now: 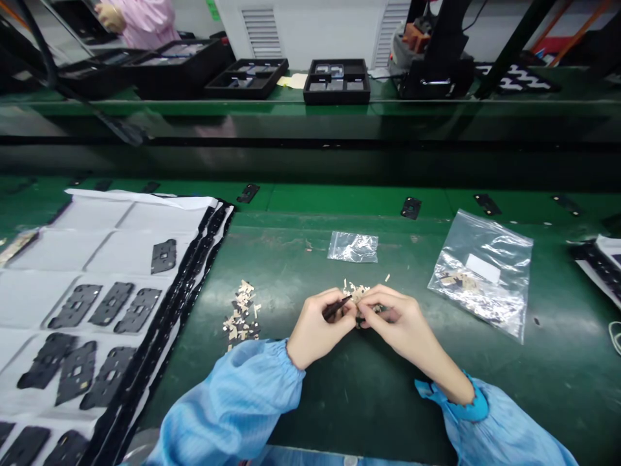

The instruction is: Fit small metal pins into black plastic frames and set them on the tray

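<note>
My left hand (320, 330) grips a slim black tool (337, 307), probably tweezers, with its tip at a small black part (363, 317). My right hand (400, 320) pinches that part from the other side, and my fingers hide most of it. Just beyond my fingertips lies a scatter of small beige pieces (356, 291). A larger heap of beige and black pieces (241, 312) sits to the left of my hands on the green mat (369, 401).
A white sheet (92, 259) holding several black plates (77, 375) lies at the left. Two clear plastic bags (352, 246) (480, 275) lie ahead and right. Several black trays stand on a far bench, and a co-worker in a pink sleeve (145, 22) is at top left.
</note>
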Available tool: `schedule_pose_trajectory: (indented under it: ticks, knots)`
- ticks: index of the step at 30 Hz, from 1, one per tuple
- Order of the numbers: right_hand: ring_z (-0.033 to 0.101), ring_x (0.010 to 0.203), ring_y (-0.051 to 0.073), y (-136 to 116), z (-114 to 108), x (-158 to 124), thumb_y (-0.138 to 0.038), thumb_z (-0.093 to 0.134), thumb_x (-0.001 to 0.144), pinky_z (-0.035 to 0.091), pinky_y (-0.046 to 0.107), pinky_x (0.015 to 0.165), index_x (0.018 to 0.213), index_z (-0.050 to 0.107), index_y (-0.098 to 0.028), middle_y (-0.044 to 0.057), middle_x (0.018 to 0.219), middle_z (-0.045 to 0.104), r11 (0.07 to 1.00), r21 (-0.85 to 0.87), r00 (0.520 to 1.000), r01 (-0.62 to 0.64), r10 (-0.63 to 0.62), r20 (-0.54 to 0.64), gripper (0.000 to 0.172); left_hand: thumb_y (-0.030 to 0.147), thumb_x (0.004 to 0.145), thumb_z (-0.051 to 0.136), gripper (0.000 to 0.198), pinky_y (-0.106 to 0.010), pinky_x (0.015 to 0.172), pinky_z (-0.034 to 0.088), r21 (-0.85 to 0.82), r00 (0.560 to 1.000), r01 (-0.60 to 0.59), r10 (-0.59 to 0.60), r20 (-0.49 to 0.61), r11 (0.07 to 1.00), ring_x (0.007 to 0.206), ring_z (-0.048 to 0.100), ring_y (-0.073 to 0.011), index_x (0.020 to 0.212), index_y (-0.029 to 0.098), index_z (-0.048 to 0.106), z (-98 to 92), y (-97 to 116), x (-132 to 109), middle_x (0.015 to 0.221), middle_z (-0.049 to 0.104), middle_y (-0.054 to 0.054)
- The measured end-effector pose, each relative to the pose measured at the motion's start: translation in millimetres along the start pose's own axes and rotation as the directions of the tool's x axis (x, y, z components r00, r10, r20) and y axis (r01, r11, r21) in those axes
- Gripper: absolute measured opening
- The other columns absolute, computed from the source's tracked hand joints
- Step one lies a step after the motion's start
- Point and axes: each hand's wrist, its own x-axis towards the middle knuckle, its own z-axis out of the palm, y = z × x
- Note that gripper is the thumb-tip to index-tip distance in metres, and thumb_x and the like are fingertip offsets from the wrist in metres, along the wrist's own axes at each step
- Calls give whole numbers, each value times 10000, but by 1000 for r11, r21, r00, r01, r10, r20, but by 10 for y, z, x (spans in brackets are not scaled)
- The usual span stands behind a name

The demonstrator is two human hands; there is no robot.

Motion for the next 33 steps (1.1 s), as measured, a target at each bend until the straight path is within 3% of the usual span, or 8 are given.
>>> schedule_pose_trajectory:
  ticks: [3, 6, 11, 14, 21, 25, 29, 33]
  knots:
    - [603, 651, 147, 50, -19, 11, -203, 564, 811, 564, 263, 550, 737, 619, -168, 39, 799, 559, 997, 30, 993, -68, 71, -90, 99, 121, 726, 545, 85, -189, 529, 365, -28, 1000, 5, -6, -12, 1000, 560, 449, -77, 645, 139, 561, -3, 9, 18, 619, 506, 26]
    - [596, 646, 149, 111, -58, 15, -201, 556, 808, 550, 266, 552, 758, 620, -174, 37, 784, 563, 994, -96, 981, -49, 30, -190, 86, 124, 734, 543, 67, -189, 544, 403, -86, 997, 57, -60, -42, 995, 551, 484, -77, 670, 143, 551, -13, 0, 41, 614, 513, 31]
    - [617, 861, 203, 145, -140, 20, -28, 441, 773, 500, 372, 794, 933, 663, -223, 45, 916, 673, 927, -371, 997, 59, -72, -22, 336, 135, 724, 566, 21, -177, 470, 422, -159, 990, 128, -135, -28, 979, 487, 493, -65, 706, 144, 570, -27, -52, 56, 657, 565, 22]
    - [590, 922, 233, 112, -158, 31, -31, 467, 768, 442, 432, 865, 917, 680, -233, 46, 922, 684, 900, -430, 994, 70, -101, -50, 330, 134, 717, 584, 17, -178, 479, 429, -145, 993, 105, -112, -38, 984, 498, 499, -68, 701, 140, 589, -20, -71, 49, 657, 580, 14]
    - [617, 786, 188, 33, -61, 39, -244, 576, 826, 499, 322, 730, 852, 671, -190, 54, 848, 654, 998, -52, 999, -35, 34, -19, 112, 205, 743, 605, 79, -198, 529, 452, -164, 997, 80, -81, 0, 983, 565, 524, -93, 728, 130, 627, 6, -40, 33, 689, 612, -14]
    - [626, 737, 175, 42, -33, 38, -264, 607, 800, 508, 297, 699, 757, 658, -170, 42, 774, 644, 995, 32, 994, -90, 92, -56, 115, 230, 760, 604, 103, -204, 532, 440, -140, 998, 60, -64, -19, 988, 558, 514, -93, 743, 132, 631, 11, -19, 24, 688, 618, -17]
    - [624, 705, 166, 43, -24, 36, -288, 635, 769, 525, 279, 659, 761, 649, -165, 39, 769, 636, 986, 100, 986, -135, 144, -88, 124, 234, 776, 599, 103, -199, 497, 380, -3, 991, -62, 61, -120, 998, 548, 472, -85, 743, 146, 642, 17, -21, -4, 701, 598, -16]
    - [620, 713, 168, 14, -10, 21, -287, 621, 781, 530, 284, 657, 752, 655, -166, 43, 776, 613, 988, 116, 992, -107, 113, -53, 129, 219, 776, 596, 100, -202, 465, 341, 75, 983, -125, 134, -128, 989, 529, 448, -81, 758, 151, 667, 29, -57, -34, 713, 597, -23]
